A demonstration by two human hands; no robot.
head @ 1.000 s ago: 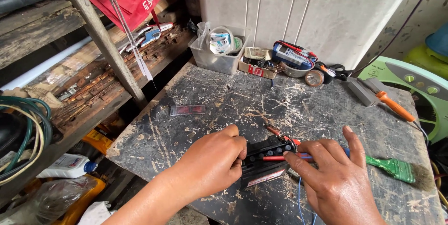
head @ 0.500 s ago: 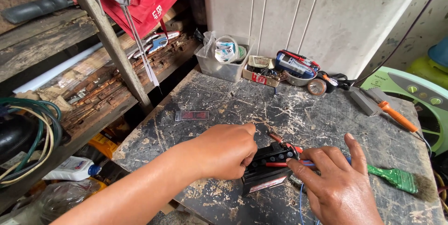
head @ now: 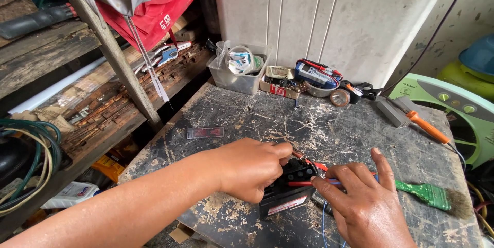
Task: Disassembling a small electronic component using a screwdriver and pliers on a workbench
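L hand (head: 252,168): rests on top of the small black battery (head: 285,194), fingers curled together, thumb + forefinger pinched on a small brown terminal piece (head: 297,153), prob. to steady it.
R hand (head: 363,204): just right of battery, fingertips closed on red wire (head: 309,182) + blue wire (head: 323,222), feeding them toward L fingers.
Battery: under L palm, near front edge of scratched worktable (head: 319,119), pinned so it can't slide.
Green brush (head: 427,195): beyond R knuckles, untouched.
Orange-handled tool (head: 427,127): well past R fingers.
Red flat strip (head: 205,133): beyond L wrist.

Two hands, left (head: 252,168), right (head: 368,207), one black battery (head: 285,194), one green brush (head: 429,195), one orange-handled screwdriver (head: 427,126)
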